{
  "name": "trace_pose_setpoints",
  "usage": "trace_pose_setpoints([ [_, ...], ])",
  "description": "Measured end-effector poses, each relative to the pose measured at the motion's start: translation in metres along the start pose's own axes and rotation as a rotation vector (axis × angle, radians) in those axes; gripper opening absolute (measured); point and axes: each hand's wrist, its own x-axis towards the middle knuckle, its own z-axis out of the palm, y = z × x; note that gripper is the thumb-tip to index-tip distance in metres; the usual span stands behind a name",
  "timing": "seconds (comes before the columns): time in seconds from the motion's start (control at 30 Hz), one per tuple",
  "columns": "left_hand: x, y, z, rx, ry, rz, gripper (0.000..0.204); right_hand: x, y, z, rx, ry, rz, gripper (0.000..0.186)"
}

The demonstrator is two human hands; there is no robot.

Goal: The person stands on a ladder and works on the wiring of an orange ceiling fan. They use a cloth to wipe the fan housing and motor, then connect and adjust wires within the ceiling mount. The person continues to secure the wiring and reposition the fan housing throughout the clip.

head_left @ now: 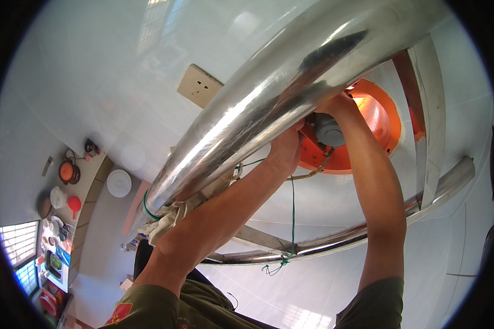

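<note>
Left hand (pixel 287 144), right hand (pixel 338 104) (partly behind steel tube (pixel 247 118)) at grey cylinder (pixel 329 131).

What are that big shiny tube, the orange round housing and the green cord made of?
The big shiny tube looks like polished metal, perhaps stainless steel: silvery, with mirror-like streaks and reflections. The orange round housing is probably painted metal, given its smooth orange coat, though plastic is possible. The green cord seems to be flexible plastic or textile; it's thin and knotted.
</note>
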Motion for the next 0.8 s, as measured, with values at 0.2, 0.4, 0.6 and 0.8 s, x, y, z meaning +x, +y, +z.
trace_pose_setpoints([
  [0.2,-0.007,0.006,0.004,-0.006,-0.088,-0.036,0.014,-0.005,-0.002,0.004,-0.051,0.042,-0.013,0.028],
  [0.4,-0.006,0.008,-0.001,-0.020,-0.108,-0.009,0.018,-0.012,-0.022,-0.015,-0.074,0.072,-0.046,0.027],
  [0.6,-0.016,0.010,0.008,0.043,-0.078,-0.004,0.023,-0.014,-0.019,-0.008,-0.091,0.128,-0.012,0.028],
  [0.8,-0.017,0.014,0.013,0.011,-0.030,-0.004,0.026,0.000,-0.019,-0.021,-0.024,-0.088,0.079,0.028],
])
